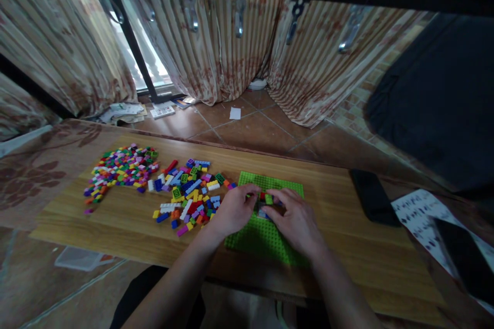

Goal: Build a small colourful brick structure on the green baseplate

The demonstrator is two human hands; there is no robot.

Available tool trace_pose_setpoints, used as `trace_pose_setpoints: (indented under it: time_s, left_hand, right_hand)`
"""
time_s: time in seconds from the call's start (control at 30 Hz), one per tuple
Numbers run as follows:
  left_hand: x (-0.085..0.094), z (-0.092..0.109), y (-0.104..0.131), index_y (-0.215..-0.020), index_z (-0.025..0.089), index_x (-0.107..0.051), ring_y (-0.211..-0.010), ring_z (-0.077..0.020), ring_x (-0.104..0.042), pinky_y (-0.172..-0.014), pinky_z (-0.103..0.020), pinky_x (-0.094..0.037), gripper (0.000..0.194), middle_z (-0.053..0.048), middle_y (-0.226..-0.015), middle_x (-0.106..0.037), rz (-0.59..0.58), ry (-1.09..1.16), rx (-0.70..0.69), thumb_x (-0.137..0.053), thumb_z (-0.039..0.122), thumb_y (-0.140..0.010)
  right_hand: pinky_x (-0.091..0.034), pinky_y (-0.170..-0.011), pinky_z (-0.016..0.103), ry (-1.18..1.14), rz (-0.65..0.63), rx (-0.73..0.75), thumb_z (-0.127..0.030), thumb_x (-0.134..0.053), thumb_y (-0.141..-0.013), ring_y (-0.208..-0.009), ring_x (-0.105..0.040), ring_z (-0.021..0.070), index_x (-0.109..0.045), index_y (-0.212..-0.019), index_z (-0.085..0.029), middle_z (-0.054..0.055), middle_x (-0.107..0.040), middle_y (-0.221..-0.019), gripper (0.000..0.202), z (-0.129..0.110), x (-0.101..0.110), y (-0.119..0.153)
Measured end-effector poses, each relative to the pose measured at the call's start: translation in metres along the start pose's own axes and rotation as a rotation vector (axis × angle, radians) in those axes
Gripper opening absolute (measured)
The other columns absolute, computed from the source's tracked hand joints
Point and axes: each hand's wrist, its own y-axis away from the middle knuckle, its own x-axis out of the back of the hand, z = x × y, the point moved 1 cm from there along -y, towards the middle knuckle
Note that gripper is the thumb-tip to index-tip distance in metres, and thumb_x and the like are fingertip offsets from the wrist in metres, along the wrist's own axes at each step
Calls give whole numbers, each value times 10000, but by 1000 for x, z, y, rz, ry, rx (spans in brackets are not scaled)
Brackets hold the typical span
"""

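A lime green studded baseplate [258, 247] lies on the wooden board, with both hands over its middle. My left hand [236, 209] is closed, its thumb and fingertips curled together at the left side of a small group of bricks; what its fingertips hold is hidden. From the right, my right hand [295, 216] has its thumb and index finger closed around a lime green brick [269, 199]. Right beside that one is a red brick [262, 196]. Below them a pale, greyish piece [262, 213] shows on the baseplate, partly covered by the right thumb.
Loose mixed bricks [193, 195] spread left of the baseplate, and a heap of smaller bricks [125, 167] lies farther left. A black phone-like slab [373, 198] rests at the right. Beyond it are a printed sheet [420, 216] and another dark device [465, 257]. Curtains [216, 51] hang behind.
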Motion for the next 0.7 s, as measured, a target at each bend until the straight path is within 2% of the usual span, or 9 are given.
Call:
trace_pose_setpoints:
  time_s: [0.17,0.43,0.57,0.7]
  left_hand:
    - [-1,-2,1,-979,164,-662,-898,-172,-634,-813,-267,-480,257,-50,-955,-704,-5,-24,-3,-450,110,-843]
    - [-1,-2,2,-995,162,-658,-878,-174,-638,-794,-273,-485,261,-52,-949,-705,-14,-39,-6,-447,123,-847]
    - [0,-3,2,-994,175,-660,-898,-174,-637,-792,-269,-484,255,-50,-985,-705,-14,-48,10,-445,146,-858]
    - [1,-1,2,-992,173,-659,-891,-173,-634,-782,-266,-478,252,-49,-988,-702,-30,-66,19,-445,151,-861]
  right_hand:
    - [-447,-805,374,-44,-31,9,-310,-587,-837,-904,-548,221,-601,-1128,-221,42,-613,-918,305,5,7,1]
    - [-440,-867,389,-124,-10,2,-288,-560,-850,-983,-545,225,-626,-1025,-231,52,-608,-997,196,13,8,-1]
    - [-452,-846,375,-207,56,-76,-321,-594,-821,-946,-569,209,-636,-1006,-242,40,-611,-1009,205,25,20,2]
    - [-460,-822,375,-266,24,-109,-336,-627,-784,-897,-585,201,-657,-973,-247,33,-622,-987,212,34,23,5]
